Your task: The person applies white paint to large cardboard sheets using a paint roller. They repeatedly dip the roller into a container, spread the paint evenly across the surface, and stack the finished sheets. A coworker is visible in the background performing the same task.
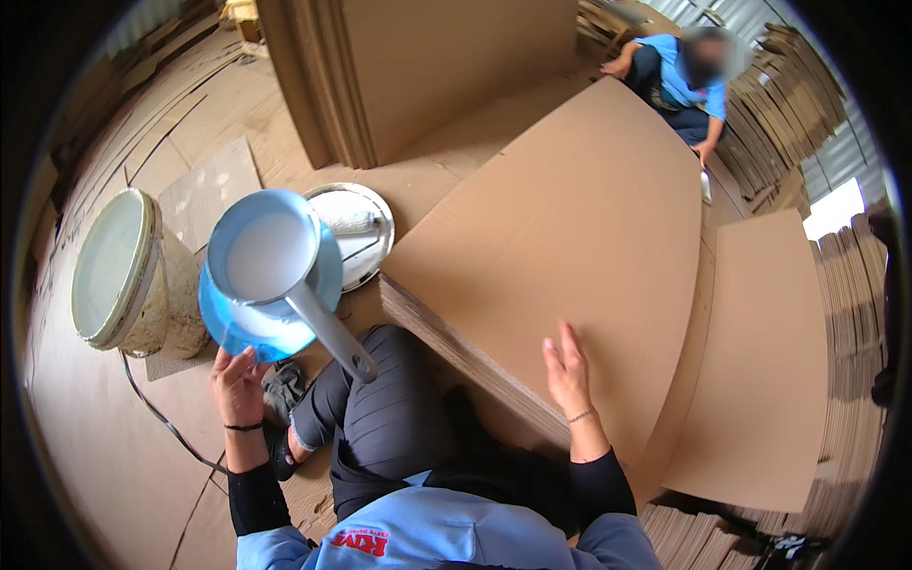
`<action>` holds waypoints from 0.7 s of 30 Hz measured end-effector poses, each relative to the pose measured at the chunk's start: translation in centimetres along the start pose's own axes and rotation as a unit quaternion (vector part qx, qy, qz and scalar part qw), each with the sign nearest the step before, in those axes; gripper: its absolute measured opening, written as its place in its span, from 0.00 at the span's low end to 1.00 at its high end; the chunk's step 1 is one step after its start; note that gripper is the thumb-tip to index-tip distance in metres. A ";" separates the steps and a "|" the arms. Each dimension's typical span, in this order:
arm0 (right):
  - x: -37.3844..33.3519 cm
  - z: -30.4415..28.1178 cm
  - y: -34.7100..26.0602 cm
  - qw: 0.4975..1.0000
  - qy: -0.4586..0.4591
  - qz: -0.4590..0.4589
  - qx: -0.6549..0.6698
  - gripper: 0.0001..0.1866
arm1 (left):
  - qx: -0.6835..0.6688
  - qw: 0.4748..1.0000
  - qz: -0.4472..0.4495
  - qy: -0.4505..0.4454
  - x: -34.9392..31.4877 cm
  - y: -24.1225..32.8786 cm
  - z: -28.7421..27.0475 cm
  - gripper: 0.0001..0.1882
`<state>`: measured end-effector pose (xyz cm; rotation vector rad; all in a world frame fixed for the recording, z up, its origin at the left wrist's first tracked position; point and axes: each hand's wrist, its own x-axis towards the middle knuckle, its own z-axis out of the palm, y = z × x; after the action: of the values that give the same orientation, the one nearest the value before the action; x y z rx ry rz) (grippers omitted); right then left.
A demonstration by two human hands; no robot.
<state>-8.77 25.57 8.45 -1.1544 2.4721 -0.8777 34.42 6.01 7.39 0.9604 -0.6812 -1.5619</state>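
My left hand (pixel 237 382) grips the near rim of a blue plastic plate (pixel 220 313). A blue saucepan (pixel 266 249) with white liquid inside sits on the plate, and its grey handle points toward my knee. White residue coats the part of the plate below the pan. On the right, my right hand (pixel 568 372) lies with fingers stretched on the top sheet of a tall stack of brown cardboard (pixel 560 218), holding nothing.
A smeared white bucket (pixel 142 275) stands at the left. Behind the pan, a paint roller (pixel 350 222) lies on a round white lid (pixel 375 261). More cardboard stacks (pixel 465 76) stand beyond and to the right. Another person (pixel 679 81) crouches at the far corner. A cable (pixel 166 418) crosses the floor.
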 end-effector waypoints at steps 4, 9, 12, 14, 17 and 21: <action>-0.9 -3.0 -6.6 0.954 -0.072 -0.108 0.269 0.29 | -0.005 0.997 -0.047 -0.065 -0.3 -2.5 7.2 0.12; -0.1 -7.9 -9.4 0.935 -0.201 -0.084 0.280 0.25 | -0.035 0.981 -0.121 -0.146 -1.8 -8.8 17.1 0.14; -1.0 -9.8 -8.2 0.872 -0.259 0.078 0.408 0.18 | -0.015 0.968 -0.171 -0.182 -2.8 -12.4 21.8 0.15; -1.8 -10.2 -7.2 0.856 -0.231 0.118 0.448 0.17 | -0.024 0.950 -0.219 -0.224 -3.3 -14.6 24.0 0.15; -2.2 -10.8 -5.7 0.865 -0.132 0.148 0.460 0.13 | -0.002 0.921 -0.268 -0.284 -4.4 -18.1 26.7 0.14; -1.4 -13.8 -4.1 0.844 -0.053 0.190 0.498 0.08 | -0.002 0.897 -0.311 -0.314 -5.1 -21.4 29.3 0.13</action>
<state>-11.94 30.24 21.78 -0.3060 1.6034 -1.5928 -1.39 13.30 5.23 0.6856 -0.8533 -2.4986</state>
